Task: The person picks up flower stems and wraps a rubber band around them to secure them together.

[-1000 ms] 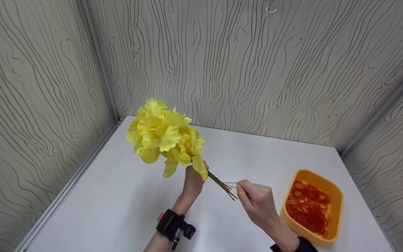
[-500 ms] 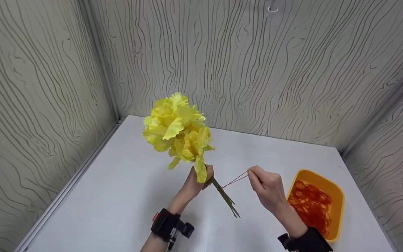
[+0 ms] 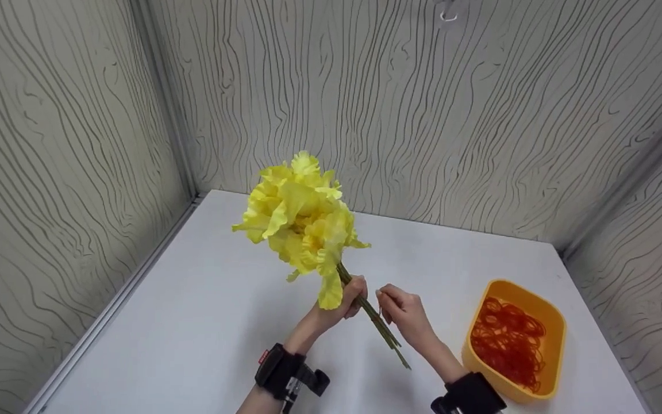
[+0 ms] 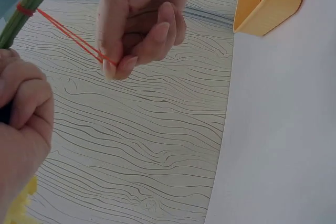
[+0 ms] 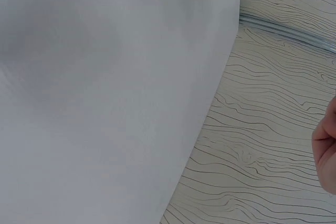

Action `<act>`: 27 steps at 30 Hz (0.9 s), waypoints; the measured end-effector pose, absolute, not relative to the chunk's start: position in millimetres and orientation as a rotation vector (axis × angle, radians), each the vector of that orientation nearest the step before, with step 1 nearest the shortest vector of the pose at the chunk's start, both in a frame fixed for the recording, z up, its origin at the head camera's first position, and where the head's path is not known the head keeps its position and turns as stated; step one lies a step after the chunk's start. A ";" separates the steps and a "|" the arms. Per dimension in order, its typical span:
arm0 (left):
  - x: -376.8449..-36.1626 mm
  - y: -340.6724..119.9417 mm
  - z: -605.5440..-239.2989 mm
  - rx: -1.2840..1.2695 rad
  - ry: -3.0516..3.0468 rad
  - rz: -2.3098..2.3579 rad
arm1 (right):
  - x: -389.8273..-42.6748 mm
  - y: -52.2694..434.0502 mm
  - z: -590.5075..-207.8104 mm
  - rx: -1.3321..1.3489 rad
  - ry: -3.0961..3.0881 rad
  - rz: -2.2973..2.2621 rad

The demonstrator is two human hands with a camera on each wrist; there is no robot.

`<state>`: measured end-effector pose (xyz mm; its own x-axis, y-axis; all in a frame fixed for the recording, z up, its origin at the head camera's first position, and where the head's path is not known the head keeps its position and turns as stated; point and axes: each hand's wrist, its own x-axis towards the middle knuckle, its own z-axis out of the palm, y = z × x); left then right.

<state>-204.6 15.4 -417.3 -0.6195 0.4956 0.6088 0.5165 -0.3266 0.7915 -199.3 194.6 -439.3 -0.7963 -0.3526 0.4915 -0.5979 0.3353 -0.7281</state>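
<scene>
A bunch of yellow artificial flowers (image 3: 302, 218) is held up over the table, blooms toward the upper left. My left hand (image 3: 345, 302) grips its green stems (image 3: 388, 338) below the blooms. A thin red rubber band (image 4: 68, 32) is wound round the stems past the left fist, and a stretched loop of it runs out sideways. My right hand (image 3: 405, 313) pinches the end of that loop between thumb and fingertips, clear of the stems. In the right wrist view only part of a hand (image 5: 326, 153) shows at the right edge.
A yellow-orange plastic box (image 3: 554, 328) with many red rubber bands (image 3: 506, 345) stands on the white table (image 3: 193, 322) at the right. Wood-patterned panels (image 3: 331, 103) enclose the back and sides. A white hook (image 3: 447, 15) is on the back panel.
The bunch and my left hand have moved right, and the stems point more steeply down. My right hand drew the band out to the upper right, then came back closer to the stems.
</scene>
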 end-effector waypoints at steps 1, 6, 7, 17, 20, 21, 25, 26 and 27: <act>-204.0 15.4 -418.1 -1.347 -1.813 -2.169 | -200.0 193.1 -440.5 0.857 -2.352 1.463; -202.8 15.7 -420.2 -1.292 -1.759 -2.272 | -202.6 187.1 -441.4 0.834 -2.356 1.496; -202.9 16.1 -420.1 -1.288 -1.748 -2.277 | -202.9 186.1 -441.1 0.828 -2.360 1.498; -200.7 19.4 -417.5 -1.241 -1.723 -2.250 | -204.6 177.9 -441.2 0.772 -2.374 1.447; -200.9 21.6 -416.6 -1.208 -1.692 -2.257 | -203.8 173.4 -443.4 0.787 -2.373 1.538; -201.1 22.6 -416.8 -1.190 -1.669 -2.269 | -202.9 171.4 -443.8 0.792 -2.375 1.566; -200.9 26.5 -417.5 -1.098 -1.590 -2.328 | -199.2 161.5 -446.9 0.779 -2.367 1.632; -200.5 27.3 -417.7 -1.071 -1.584 -2.337 | -198.1 159.2 -448.1 0.763 -2.366 1.673; -199.9 27.9 -418.2 -1.045 -1.588 -2.341 | -197.0 157.3 -449.7 0.767 -2.378 1.702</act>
<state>-199.9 27.9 -418.2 -0.7530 0.2658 0.6019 0.4611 -0.4395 0.7709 -197.0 157.3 -449.7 -0.8647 -0.3313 0.3775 -0.4642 0.2401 -0.8526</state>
